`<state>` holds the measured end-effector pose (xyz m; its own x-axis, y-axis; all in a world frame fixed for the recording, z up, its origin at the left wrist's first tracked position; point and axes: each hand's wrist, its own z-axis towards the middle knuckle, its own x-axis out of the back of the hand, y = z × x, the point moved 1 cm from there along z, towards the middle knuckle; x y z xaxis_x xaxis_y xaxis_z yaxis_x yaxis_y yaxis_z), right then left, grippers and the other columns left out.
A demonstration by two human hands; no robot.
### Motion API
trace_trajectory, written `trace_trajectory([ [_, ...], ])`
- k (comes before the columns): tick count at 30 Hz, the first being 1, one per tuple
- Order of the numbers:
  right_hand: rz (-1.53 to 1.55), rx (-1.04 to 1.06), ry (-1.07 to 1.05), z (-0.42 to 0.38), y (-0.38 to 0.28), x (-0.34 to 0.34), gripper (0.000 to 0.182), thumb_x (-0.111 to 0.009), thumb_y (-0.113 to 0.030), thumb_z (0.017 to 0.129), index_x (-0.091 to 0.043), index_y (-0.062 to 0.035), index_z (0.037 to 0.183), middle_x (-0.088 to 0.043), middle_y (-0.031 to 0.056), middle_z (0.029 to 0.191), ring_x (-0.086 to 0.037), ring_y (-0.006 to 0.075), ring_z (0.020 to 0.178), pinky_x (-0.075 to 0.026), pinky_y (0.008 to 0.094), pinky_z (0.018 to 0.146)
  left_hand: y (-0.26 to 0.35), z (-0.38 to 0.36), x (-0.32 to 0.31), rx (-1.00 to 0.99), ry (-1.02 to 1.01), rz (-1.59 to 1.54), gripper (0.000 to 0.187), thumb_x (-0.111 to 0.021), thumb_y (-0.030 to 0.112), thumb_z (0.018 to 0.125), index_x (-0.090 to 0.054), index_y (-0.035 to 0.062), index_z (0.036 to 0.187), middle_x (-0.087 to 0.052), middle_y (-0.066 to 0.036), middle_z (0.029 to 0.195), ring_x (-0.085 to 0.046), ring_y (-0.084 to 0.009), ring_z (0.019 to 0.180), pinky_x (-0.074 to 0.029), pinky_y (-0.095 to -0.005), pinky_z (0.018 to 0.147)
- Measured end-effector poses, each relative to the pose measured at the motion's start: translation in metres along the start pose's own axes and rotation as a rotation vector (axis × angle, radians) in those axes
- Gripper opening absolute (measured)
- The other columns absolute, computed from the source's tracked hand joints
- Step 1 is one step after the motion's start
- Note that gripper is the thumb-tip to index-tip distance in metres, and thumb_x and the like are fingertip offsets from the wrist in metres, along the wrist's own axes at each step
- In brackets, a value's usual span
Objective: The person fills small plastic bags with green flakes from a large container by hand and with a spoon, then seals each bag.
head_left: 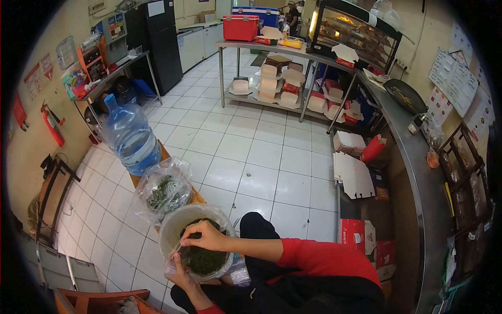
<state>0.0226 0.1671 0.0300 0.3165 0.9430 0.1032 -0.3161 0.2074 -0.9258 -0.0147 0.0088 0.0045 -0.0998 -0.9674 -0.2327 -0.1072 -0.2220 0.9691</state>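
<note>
A white bucket point(168, 228) holding dark green chopped leaves point(209, 260) stands in front of my knees. Over its left side, my left hand point(181, 273) is closed around what looks like a small clear plastic bag point(170, 266). My right hand point(207, 236) reaches across the bucket, its thumb and fingertips pinched on the upper edge of the same bag. What is inside the bag is too small to tell. Just beyond the bucket lies a large open clear plastic bag point(182, 171) with more green leaves point(161, 193) in it.
A blue water jug point(130, 136) stands on the wooden bench point(197, 197) behind the large bag. To the right runs a steel counter point(402, 152) with cardboard boxes point(358, 230) beneath. Takeaway boxes point(269, 78) fill a shelf ahead. Another person point(293, 18) stands far back.
</note>
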Motion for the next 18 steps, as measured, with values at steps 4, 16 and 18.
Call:
trace_trajectory([
  [4, 0.064, -0.028, -0.097, -0.003, 0.004, -0.01, 0.012, -0.071, -0.009, 0.077, -0.068, 0.0005, 0.082, -0.066, 0.0067, 0.079, -0.063, 0.0143, 0.075, -0.048, 0.0267, 0.071, -0.01, 0.001, -0.002, -0.192, -0.06, -0.046, 0.014, -0.066, 0.009, 0.084, -0.065, -0.0044, 0.088, -0.064, -0.008, 0.081, -0.057, -0.0136, 0.066, -0.045, -0.0229, 0.064],
  [16, -0.099, -0.248, -0.36, 0.027, 0.012, 0.009, 0.01, -0.055, -0.001, 0.088, -0.063, 0.0015, 0.093, -0.066, 0.0085, 0.077, -0.064, 0.0135, 0.065, -0.052, 0.0273, 0.055, -0.005, 0.002, 0.009, 0.217, -0.102, -0.046, 0.029, -0.072, 0.015, 0.081, -0.063, 0.0017, 0.106, -0.054, 0.004, 0.076, -0.041, -0.0004, 0.052, -0.03, -0.0168, 0.044],
  [18, -0.383, 0.037, -0.175, 0.049, 0.0, 0.014, 0.012, -0.055, 0.001, 0.086, -0.063, 0.0001, 0.095, -0.065, 0.0101, 0.07, -0.064, 0.0156, 0.063, -0.05, 0.0288, 0.059, -0.004, 0.008, 0.012, 0.227, -0.168, -0.087, 0.041, -0.069, 0.012, 0.082, -0.053, 0.002, 0.118, -0.053, 0.001, 0.085, -0.047, -0.0051, 0.062, -0.038, -0.0207, 0.053],
])
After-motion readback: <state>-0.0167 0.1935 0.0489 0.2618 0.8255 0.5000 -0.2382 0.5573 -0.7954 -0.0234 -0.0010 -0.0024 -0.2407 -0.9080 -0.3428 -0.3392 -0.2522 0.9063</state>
